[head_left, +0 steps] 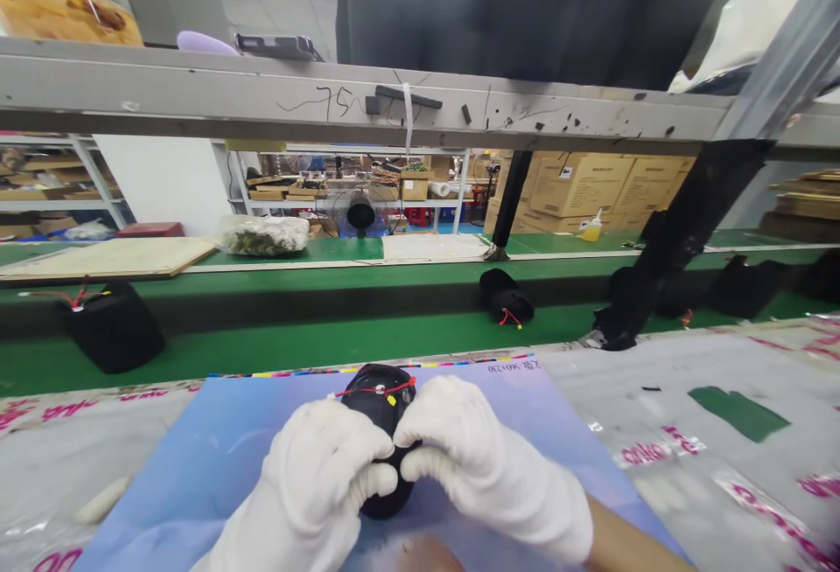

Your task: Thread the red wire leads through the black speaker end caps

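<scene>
White cotton-like gloves cover both hands. At left, the left hand (321,454) curls over the near side of the black pack (388,415), fingers almost meeting the thumb; whether they pinch its cover cannot be told from here. Centre: the pack lies on the blue sheet (249,415), long axis pointing away from the wearer, red wire (360,392) beyond the fingers. At right, the right hand (459,423) mirrors this posture, equally near.

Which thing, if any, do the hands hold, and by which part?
The left hand and right hand touch the black bundle at its middle; whether they grip it cannot be told.
</scene>
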`<state>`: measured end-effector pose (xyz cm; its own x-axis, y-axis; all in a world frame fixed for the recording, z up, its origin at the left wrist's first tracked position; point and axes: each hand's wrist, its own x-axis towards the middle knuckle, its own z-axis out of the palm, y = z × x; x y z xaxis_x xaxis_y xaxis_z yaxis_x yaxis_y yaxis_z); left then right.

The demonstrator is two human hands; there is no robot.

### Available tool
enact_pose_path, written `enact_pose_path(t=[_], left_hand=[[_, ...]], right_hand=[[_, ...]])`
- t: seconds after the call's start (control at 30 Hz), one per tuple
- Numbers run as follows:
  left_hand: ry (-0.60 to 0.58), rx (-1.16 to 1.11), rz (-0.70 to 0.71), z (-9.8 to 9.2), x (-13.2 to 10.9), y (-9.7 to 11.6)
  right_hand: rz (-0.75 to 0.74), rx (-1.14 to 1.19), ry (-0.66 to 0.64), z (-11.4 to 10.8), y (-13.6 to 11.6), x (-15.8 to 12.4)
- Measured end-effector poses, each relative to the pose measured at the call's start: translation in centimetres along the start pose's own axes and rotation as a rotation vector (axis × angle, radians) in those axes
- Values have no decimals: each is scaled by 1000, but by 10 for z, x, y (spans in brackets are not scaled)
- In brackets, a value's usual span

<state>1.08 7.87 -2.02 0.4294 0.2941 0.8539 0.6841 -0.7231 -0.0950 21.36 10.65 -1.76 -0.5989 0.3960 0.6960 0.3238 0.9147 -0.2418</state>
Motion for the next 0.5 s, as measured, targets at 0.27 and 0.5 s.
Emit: enact_pose_path(t=[0.27,0.5], left_hand=[[-189,-108,-103,-13,8,-2],[-156,-22,-193,-11,-4,8]], right_hand=[[70,107,-125,-4,6,9],[225,118,-56,-2,-12,-4]])
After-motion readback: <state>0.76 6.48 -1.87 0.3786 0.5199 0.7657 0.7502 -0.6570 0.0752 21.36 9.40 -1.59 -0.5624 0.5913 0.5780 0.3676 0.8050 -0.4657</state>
